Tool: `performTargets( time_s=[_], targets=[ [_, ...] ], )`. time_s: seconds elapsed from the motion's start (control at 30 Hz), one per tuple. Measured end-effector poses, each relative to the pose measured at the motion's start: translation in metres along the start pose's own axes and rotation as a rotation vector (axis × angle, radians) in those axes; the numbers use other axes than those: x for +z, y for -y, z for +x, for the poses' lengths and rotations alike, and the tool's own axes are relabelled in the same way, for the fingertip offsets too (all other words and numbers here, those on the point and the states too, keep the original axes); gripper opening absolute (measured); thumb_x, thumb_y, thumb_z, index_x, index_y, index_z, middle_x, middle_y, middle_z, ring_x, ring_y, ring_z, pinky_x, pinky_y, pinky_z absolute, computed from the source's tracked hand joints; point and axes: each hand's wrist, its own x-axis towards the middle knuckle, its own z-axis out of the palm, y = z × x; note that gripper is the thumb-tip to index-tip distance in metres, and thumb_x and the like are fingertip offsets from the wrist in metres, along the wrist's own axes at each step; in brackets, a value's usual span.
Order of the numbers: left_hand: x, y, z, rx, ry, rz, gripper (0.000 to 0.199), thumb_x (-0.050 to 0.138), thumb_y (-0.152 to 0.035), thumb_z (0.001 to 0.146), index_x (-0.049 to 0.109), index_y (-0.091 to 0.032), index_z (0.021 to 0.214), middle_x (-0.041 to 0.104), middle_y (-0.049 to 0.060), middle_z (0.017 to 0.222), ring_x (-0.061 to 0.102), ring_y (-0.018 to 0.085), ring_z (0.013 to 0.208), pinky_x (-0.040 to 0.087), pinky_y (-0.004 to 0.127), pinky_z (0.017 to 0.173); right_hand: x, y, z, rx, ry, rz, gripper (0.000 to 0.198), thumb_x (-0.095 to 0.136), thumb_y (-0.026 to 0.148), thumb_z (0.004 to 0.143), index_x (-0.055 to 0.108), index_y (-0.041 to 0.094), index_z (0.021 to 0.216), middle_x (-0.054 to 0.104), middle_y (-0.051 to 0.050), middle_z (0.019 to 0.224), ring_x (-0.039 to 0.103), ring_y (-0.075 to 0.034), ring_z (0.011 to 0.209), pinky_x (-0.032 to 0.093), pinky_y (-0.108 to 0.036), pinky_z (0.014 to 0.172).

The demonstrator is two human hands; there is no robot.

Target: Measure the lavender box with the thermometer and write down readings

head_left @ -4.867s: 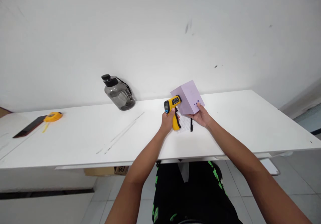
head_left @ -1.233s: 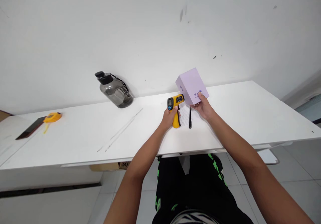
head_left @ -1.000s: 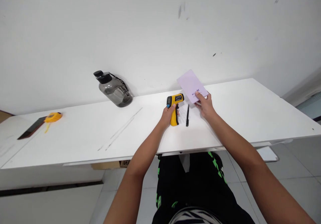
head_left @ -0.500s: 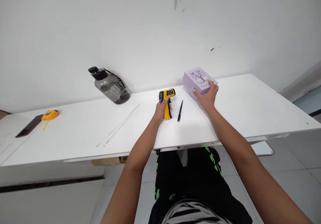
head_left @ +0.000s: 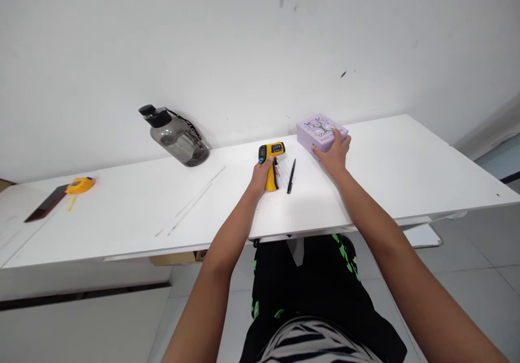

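Observation:
My left hand [head_left: 260, 176] is closed on a yellow and black infrared thermometer [head_left: 272, 170], thumb near its small screen. My right hand [head_left: 333, 154] grips a lilac box [head_left: 312, 138] with a printed tree-like design on top, thumb on the near side and fingers over the upper edge. The box sits on the white table [head_left: 385, 173] close to the wall. Between the two hands lies a black pen [head_left: 291, 176]. A crumpled clear plastic piece or printed paper [head_left: 282, 172] shows partly behind the thermometer's handle.
A grey see-through water bottle [head_left: 179, 138] with a black cap stands by the wall [head_left: 244, 43]. Farther left are a yellow tape measure [head_left: 80, 185] and a dark flat rectangular thing [head_left: 46, 204]. The table's front edge runs just before my legs.
My right hand has lowered the lilac box slightly, and it now rests flatter on the table. The left hand and the thermometer have hardly moved.

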Motion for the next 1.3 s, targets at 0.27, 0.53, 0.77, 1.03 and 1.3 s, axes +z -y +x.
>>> performTargets(
  time_s=[0.27, 0.53, 0.77, 1.03, 1.3],
  targets=[
    [0.0, -0.001, 0.0, 0.002, -0.026, 0.029, 0.06, 0.079, -0.07, 0.068, 0.066, -0.017, 0.092, 0.063, 0.001, 0.061, 0.056, 0.013, 0.054, 0.044, 0.026, 0.049, -0.009, 0.038, -0.013, -0.508, 0.313, -0.127, 0.047, 0.048, 0.027, 0.099, 0.051, 0.03, 0.146, 0.043, -0.012, 0.161, 0.027, -0.035, 0.157, 0.002, -0.072, 0.125],
    [0.002, -0.002, 0.0, 0.009, -0.049, 0.013, 0.062, 0.081, -0.07, 0.064, 0.065, -0.017, 0.09, 0.063, 0.001, 0.06, 0.056, 0.013, 0.053, 0.044, 0.025, 0.049, -0.01, 0.046, -0.027, -0.674, 0.556, -0.114, 0.038, 0.05, 0.009, 0.094, 0.074, 0.031, 0.114, 0.05, -0.002, 0.16, 0.021, -0.029, 0.161, -0.016, -0.072, 0.124],
    [0.003, -0.003, -0.001, 0.011, -0.053, 0.009, 0.058, 0.08, -0.068, 0.068, 0.064, -0.017, 0.089, 0.063, 0.001, 0.06, 0.055, 0.013, 0.052, 0.045, 0.027, 0.051, 0.001, 0.057, -0.042, -0.742, 0.673, -0.068, 0.034, 0.045, 0.014, 0.096, 0.072, 0.03, 0.11, 0.052, -0.002, 0.159, 0.022, -0.025, 0.161, -0.008, -0.068, 0.129],
    [-0.001, -0.002, 0.002, 0.031, -0.057, 0.02, 0.057, 0.08, -0.069, 0.068, 0.063, -0.017, 0.086, 0.062, 0.001, 0.059, 0.055, 0.013, 0.052, 0.044, 0.026, 0.051, -0.003, 0.058, -0.045, -0.792, 0.637, -0.272, 0.029, 0.046, 0.013, 0.097, 0.07, 0.026, 0.107, 0.049, -0.008, 0.161, 0.025, -0.036, 0.159, -0.005, -0.08, 0.122],
    [-0.007, 0.001, 0.01, 0.026, -0.1, 0.033, 0.048, 0.077, -0.062, 0.076, 0.062, -0.017, 0.084, 0.062, 0.0, 0.059, 0.055, 0.011, 0.051, 0.044, 0.024, 0.05, -0.01, 0.065, -0.045, -0.899, 0.702, -0.437, 0.03, 0.044, 0.024, 0.102, 0.072, 0.016, 0.109, 0.062, -0.017, 0.146, 0.043, -0.036, 0.149, 0.026, -0.067, 0.125]
  ],
)
